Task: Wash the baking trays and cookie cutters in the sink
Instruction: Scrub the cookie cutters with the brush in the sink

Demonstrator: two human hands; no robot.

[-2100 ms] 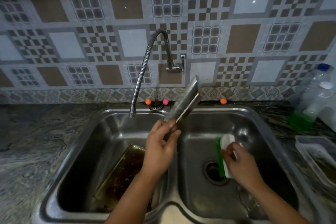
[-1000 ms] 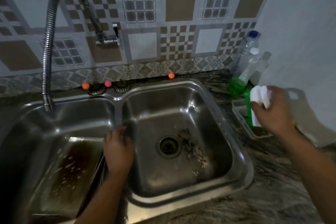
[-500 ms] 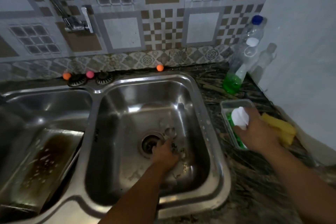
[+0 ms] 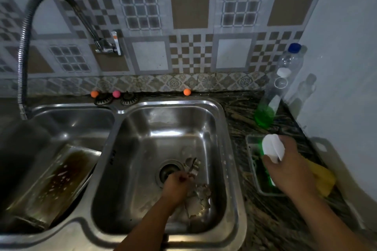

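Observation:
A stained baking tray (image 4: 55, 181) leans in the left basin of the steel double sink (image 4: 120, 112). Several metal cookie cutters (image 4: 199, 189) lie on the floor of the right basin beside the drain (image 4: 168, 172). My left hand (image 4: 176, 187) is down among them, fingers closed on a cookie cutter (image 4: 192, 167). My right hand (image 4: 289, 171) holds a white and green scrub brush (image 4: 272, 149) over a small clear plastic tub (image 4: 255, 169) on the counter right of the sink.
A flexible tap (image 4: 24, 51) arcs over the left basin. A bottle of green dish soap (image 4: 269, 106) and an empty bottle (image 4: 289, 61) stand at the back right by the white wall. A yellow cloth (image 4: 324, 179) lies behind the tub. Small coloured balls (image 4: 116, 93) sit behind the sink.
My left hand set the tray in the left basin, then reached into the right basin onto the cutters. My right hand carried the brush out of the sink to the tub.

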